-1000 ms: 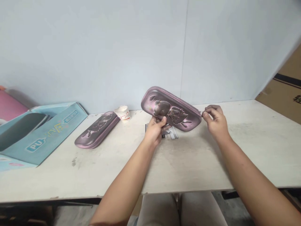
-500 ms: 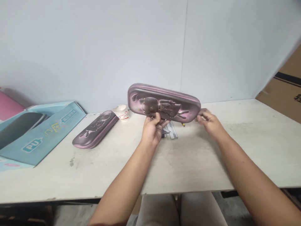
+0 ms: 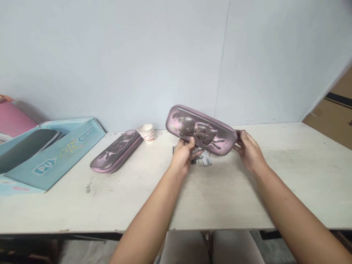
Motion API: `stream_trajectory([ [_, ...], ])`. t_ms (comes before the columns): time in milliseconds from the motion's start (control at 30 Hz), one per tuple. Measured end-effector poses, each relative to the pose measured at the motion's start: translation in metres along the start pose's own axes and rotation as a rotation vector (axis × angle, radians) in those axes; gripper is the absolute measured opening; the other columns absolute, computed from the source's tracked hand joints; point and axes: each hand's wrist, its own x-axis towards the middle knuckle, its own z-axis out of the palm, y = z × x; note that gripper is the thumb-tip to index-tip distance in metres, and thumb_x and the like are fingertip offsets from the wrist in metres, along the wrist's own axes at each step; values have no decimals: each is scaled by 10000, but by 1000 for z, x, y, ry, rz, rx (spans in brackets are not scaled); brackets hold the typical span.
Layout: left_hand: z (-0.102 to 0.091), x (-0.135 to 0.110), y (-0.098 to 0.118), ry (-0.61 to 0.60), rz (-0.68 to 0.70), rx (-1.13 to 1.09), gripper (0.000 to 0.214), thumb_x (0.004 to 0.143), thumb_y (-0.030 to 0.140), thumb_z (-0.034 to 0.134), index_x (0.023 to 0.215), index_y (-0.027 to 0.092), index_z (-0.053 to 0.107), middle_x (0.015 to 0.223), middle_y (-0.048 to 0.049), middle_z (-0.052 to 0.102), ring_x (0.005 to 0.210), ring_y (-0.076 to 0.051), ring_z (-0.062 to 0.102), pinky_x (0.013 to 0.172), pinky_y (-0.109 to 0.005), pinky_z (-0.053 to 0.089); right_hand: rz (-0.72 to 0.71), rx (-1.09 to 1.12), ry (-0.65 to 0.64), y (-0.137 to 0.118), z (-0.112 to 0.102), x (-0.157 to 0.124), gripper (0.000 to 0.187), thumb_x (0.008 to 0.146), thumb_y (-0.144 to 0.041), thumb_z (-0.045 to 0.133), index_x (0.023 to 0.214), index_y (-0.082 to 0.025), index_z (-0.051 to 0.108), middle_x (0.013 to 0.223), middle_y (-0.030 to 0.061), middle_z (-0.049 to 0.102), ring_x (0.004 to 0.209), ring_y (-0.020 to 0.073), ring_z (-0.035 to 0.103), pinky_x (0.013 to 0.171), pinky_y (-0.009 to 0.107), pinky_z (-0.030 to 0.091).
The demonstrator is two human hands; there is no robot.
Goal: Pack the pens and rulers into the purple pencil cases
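Note:
A pink and dark zippered pencil case (image 3: 202,130) with a raised cartoon figure is held above the table, tilted with its right end lower. My left hand (image 3: 184,156) is closed on its lower edge, thumb on the front face. At the right end, my right hand (image 3: 249,148) grips the case, its fingertips partly hidden behind it. Below the case, some small clear and grey pieces (image 3: 205,159) lie on the table, partly covered by my left hand. A second pencil case (image 3: 117,152) of the same look rests on the table to the left.
A white paper cup (image 3: 146,132) stands beside the second case. On the far left is an open light-blue display box (image 3: 68,152) with a dark case inside, and a pink object (image 3: 16,119) behind it. A cardboard box (image 3: 334,106) sits at the right. The wall closes off the table's back.
The held pencil case has turned so its front faces me more and its right end dips lower. My right hand has closed further around that end. The view has shifted slightly.

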Motion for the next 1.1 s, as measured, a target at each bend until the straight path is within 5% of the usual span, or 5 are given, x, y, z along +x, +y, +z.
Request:
stream_trajectory([
  [233,18,-16,-8,23,150,132,653,643,368,738,1170,231,377,1224,-105,519,1089,-217,539,887,-345,467,-185,-165,-62,-11,21,-20,310,743,-481,574,911,-239,480,916,12,533,877,159,527,783,297,428],
  [400,22,-23,-6,48,166,256,736,592,332,773,1191,188,370,1159,-129,558,1010,-231,574,844,-340,471,-110,-132,-216,-17,33,-31,295,736,-459,584,859,-251,414,861,-9,507,745,133,522,643,262,443],
  [533,13,-17,-8,-27,160,239,540,651,402,705,1091,176,487,1069,-90,607,923,-208,605,753,-293,499,-126,-136,-21,-11,24,-18,291,735,-457,583,848,-233,437,830,-15,493,744,122,502,689,259,427],
  [733,15,-8,-14,-92,163,184,471,723,408,627,1131,187,548,896,-48,658,791,-171,627,641,-258,513,-28,-19,442,-1,-25,9,312,708,-483,582,789,-202,475,764,-32,484,729,112,480,691,252,407],
  [1100,80,38,-79,-166,47,435,434,762,244,558,1181,142,509,790,-67,681,699,-176,637,706,-356,517,270,-166,635,3,-164,5,298,651,-469,608,766,-201,547,687,-8,555,611,138,496,545,278,432],
])
